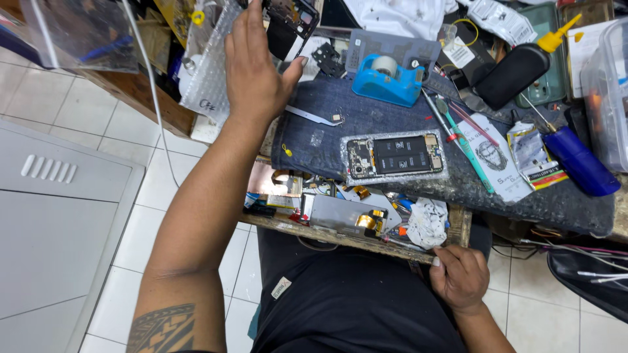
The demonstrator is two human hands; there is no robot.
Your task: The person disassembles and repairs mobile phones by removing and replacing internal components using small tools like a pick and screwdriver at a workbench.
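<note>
My left hand is raised at the back left of the bench, over a bubble-wrap bag. A black phone frame sits between its thumb and fingers; the fingertips run out of view at the top. My right hand rests low against the wooden front edge of the bench with its fingers curled and nothing visible in it. An opened phone, its battery and boards exposed, lies on bubble wrap on a dark denim mat between the two hands.
A blue tape dispenser stands behind the phone. To the right lie a teal-handled tool, a blue-handled screwdriver and a black bottle with a yellow nozzle. Small parts and a metal plate crowd the front ledge. A grey cabinet stands left.
</note>
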